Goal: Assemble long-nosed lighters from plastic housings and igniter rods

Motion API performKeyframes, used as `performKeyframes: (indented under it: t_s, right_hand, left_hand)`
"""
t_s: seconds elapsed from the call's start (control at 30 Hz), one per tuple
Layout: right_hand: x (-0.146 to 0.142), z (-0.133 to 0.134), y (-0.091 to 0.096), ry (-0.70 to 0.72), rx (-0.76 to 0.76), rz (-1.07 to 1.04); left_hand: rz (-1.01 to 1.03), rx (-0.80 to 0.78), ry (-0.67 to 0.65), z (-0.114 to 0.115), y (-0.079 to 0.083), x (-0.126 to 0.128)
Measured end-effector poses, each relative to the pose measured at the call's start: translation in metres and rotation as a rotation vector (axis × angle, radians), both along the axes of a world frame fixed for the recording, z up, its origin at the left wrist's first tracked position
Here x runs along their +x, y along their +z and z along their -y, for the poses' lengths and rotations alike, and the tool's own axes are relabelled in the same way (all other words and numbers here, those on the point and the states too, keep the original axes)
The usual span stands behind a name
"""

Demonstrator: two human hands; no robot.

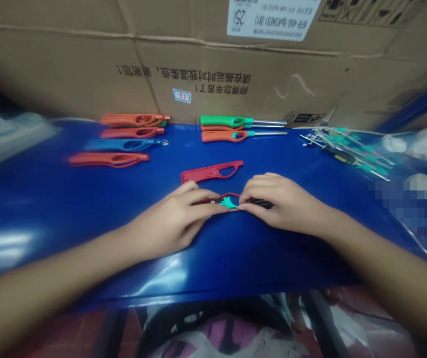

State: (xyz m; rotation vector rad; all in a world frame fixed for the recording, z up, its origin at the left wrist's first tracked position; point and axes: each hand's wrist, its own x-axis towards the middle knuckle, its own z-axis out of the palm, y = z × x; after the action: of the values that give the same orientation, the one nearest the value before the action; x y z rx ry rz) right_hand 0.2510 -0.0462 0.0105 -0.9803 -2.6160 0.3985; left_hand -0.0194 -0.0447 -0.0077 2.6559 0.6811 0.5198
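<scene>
Low over the blue table, my left hand is closed around the left part of a red lighter casing half, mostly covered by my fingers. A teal trigger piece sits in that casing, between my two hands. My right hand pinches at the right end of the same lighter, its thumb and fingertips by the trigger. A dark rod-like part shows under my right palm; what it belongs to is partly hidden. Just beyond my hands lies another red casing half, its inner side facing up.
Several lighter handles lie in a stack at the back left. Assembled lighters with metal barrels rest at the back centre. On the right is a pile of metal rods with teal parts. A large cardboard box stands behind the blue table.
</scene>
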Motion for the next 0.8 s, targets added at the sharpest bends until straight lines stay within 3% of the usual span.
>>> performKeyframes:
  t_s: [0.27,0.53,0.8]
  right_hand:
    - [0.0009,-0.0012,-0.0014,0.015,0.020,0.007]
    - [0.0016,-0.0002,0.0003,0.060,0.143,0.060]
    - [0.0015,-0.0011,-0.0025,0.028,0.026,0.005]
  left_hand:
    - [-0.006,0.012,-0.003,-0.0001,0.0005,-0.0008]
    - [-0.009,0.025,-0.006,-0.0004,0.0008,-0.0008]
    - [-0.003,0.034,-0.015,0.0000,0.0005,-0.0008]
